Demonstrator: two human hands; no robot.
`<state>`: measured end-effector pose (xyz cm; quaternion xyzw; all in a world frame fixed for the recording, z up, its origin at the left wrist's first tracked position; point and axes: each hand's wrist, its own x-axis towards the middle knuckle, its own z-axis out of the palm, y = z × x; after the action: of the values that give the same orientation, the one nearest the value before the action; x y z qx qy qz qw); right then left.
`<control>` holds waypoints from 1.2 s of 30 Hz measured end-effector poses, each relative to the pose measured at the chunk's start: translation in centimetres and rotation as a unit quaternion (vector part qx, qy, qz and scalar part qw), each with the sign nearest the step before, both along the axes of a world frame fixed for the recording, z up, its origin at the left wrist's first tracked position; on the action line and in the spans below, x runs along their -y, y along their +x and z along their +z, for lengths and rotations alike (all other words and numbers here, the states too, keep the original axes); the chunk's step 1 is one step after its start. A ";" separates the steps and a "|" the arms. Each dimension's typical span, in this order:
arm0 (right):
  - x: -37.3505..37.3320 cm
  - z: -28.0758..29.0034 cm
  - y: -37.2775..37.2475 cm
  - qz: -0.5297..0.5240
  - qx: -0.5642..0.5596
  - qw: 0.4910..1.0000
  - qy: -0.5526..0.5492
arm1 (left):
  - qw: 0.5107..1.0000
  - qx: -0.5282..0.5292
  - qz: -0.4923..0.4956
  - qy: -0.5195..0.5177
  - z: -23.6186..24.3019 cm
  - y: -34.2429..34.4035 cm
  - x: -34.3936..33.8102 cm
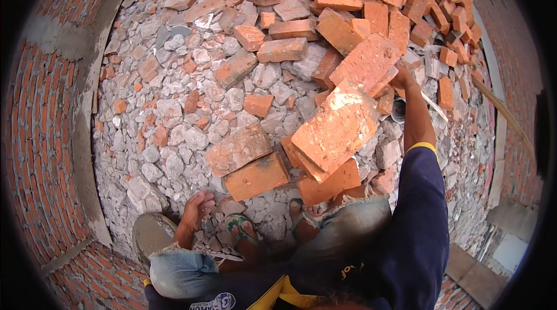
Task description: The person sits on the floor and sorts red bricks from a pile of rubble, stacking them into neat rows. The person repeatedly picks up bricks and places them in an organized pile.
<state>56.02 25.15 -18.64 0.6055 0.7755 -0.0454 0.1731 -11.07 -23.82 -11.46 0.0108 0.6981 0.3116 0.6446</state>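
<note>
Just left of the right fingers (398, 76) lie bricks (366, 61).

Showing rough, matt clay on bricks (336, 136), dusty coarseness across rubble (174, 110), frayed denim on the shorts (180, 272), matt cloth along the sleeve (423, 194).

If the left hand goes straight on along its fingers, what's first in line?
The left hand would probably meet the orange brick just ahead, the farther of two side by side; hand height is unclear, so it might graze grey rubble first.
</note>
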 end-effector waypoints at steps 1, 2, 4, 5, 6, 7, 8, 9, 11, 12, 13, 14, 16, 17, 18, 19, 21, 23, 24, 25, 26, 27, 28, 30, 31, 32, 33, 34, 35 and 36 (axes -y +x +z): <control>-0.2 -0.4 0.2 0.009 0.020 0.999 -0.026 | 1.000 -0.011 -0.010 0.014 0.0 -0.2 -0.3; -0.3 -0.6 0.1 0.025 0.006 1.000 0.011 | 1.000 -0.004 -0.006 0.004 0.0 -0.2 -0.5; 0.0 0.2 -0.2 0.043 0.038 0.997 0.055 | 1.000 -0.011 -0.013 0.004 0.1 -0.3 -1.0; 0.8 1.0 -0.2 0.080 0.099 0.991 0.038 | 1.000 -0.002 -0.003 0.009 0.0 -0.1 -1.3; 1.3 2.1 -0.3 0.058 0.064 0.995 0.051 | 1.000 -0.014 0.004 -0.011 0.0 0.0 -1.6; 1.8 3.2 -0.5 0.059 0.062 0.994 0.064 | 1.000 -0.016 -0.002 -0.005 0.1 0.1 -1.7; 2.4 4.2 -0.7 0.017 0.050 0.996 0.068 | 0.999 -0.017 -0.018 0.021 -0.2 0.1 -2.5; 3.3 5.2 -0.9 0.030 0.038 0.990 0.130 | 0.999 -0.020 -0.023 0.023 -0.1 0.2 -2.6; 5.8 6.8 -1.3 -0.054 -0.035 0.962 0.267 | 0.999 -0.012 -0.024 0.019 -0.1 0.4 -3.1; 7.3 8.0 -1.2 -0.072 -0.034 0.957 0.279 | 0.999 -0.011 -0.028 0.019 0.0 0.5 -3.1; 8.4 9.7 -1.1 -0.140 -0.001 0.960 0.244 | 0.999 -0.017 -0.033 0.017 0.0 0.7 -3.3; 9.8 11.6 -1.3 -0.161 -0.057 0.949 0.265 | 0.999 -0.009 -0.030 0.025 0.0 0.7 -3.5; 12.9 16.4 -1.9 -0.139 -0.169 0.928 0.300 | 0.999 -0.005 -0.031 0.029 0.0 1.0 -3.6; 14.2 18.9 -2.7 -0.106 -0.224 0.913 0.323 | 0.999 0.013 -0.027 0.025 -0.1 1.1 -3.9; 15.6 21.6 -3.8 -0.071 -0.276 0.896 0.341 | 0.999 0.030 -0.032 0.027 -0.2 1.1 -4.3; 17.0 24.5 -5.2 -0.073 -0.309 0.884 0.342 | 0.998 0.042 -0.042 0.026 -0.2 1.3 -4.7; 19.6 30.2 -8.7 -0.061 -0.374 0.863 0.334 | 0.997 0.058 -0.050 0.032 -0.2 1.7 -5.3; 21.7 34.5 -13.4 -0.002 -0.337 0.884 0.324 | 0.995 0.067 -0.060 0.037 -0.1 2.4 -5.9; 22.8 36.2 -16.1 0.023 -0.340 0.880 0.330 | 0.995 0.068 -0.064 0.040 0.1 2.6 -6.1; 23.9 37.6 -18.8 0.124 -0.358 0.887 0.265 | 0.995 0.066 -0.065 0.045 0.3 2.8 -6.3; 24.9 38.6 -21.7 0.197 -0.370 0.882 0.216 | 0.994 0.071 -0.065 0.059 0.5 3.0 -6.2; 25.9 39.2 -24.6 0.267 -0.380 0.871 0.157 | 0.992 0.076 -0.064 0.073 0.7 3.2 -6.1; 26.8 39.3 -27.6 0.332 -0.386 0.856 0.091 | 0.991 0.079 -0.062 0.092 0.9 3.4 -5.9; 28.6 37.6 -33.6 0.428 -0.372 0.823 -0.035 | 0.989 0.088 -0.026 0.116 1.0 3.7 -5.5; 29.6 35.9 -36.4 0.457 -0.347 0.814 -0.086 | 0.985 0.096 -0.012 0.140 1.1 3.8 -5.1; 30.1 34.1 -38.9 0.477 -0.310 0.813 -0.126 | 0.979 0.124 -0.004 0.164 1.1 3.7 -5.2; 30.8 32.2 -41.0 0.489 -0.248 0.822 -0.153 | 0.976 0.132 0.005 0.173 1.2 3.7 -5.0; 31.2 30.4 -42.6 0.492 -0.186 0.833 -0.171 | 0.978 0.131 0.011 0.161 1.4 4.0 -4.5; 31.7 28.6 -43.8 0.491 -0.133 0.841 -0.185 | 0.980 0.131 0.016 0.149 1.7 4.3 -4.1; 32.1 26.8 -44.5 0.475 -0.093 0.851 -0.205 | 0.976 0.154 0.000 0.153 2.0 4.5 -3.9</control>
<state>11.55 -6.91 8.16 0.1071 0.9540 -0.1722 0.2210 -6.54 -19.91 -9.41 0.0609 0.5348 0.4127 0.7348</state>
